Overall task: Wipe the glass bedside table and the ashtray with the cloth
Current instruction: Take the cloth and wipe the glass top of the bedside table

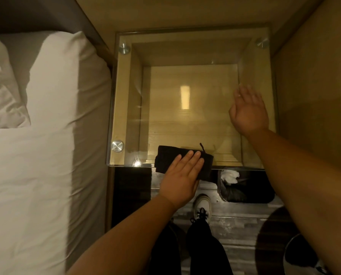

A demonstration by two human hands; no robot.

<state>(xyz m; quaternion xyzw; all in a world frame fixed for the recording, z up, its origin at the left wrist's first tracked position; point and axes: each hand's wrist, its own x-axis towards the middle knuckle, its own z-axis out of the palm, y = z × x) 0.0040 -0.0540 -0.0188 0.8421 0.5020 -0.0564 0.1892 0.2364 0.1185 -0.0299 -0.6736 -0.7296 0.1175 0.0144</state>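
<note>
The glass bedside table (191, 48) fills the middle of the view, a square glass top on a pale wooden box with round metal studs at its corners. A folded black cloth (167, 155) lies at the table's near edge, partly hanging over it. My left hand (182, 175) presses flat on the cloth with straight fingers. My right hand (249, 110) lies flat on the glass at the right side, fingers straight and pointing away from me. No ashtray is in view.
A bed with white sheets and a pillow (46, 116) stands close on the left. A small bin with a black liner and white tissue (241, 185) sits on the floor below the table's near edge. My white shoe (202, 205) is beside it.
</note>
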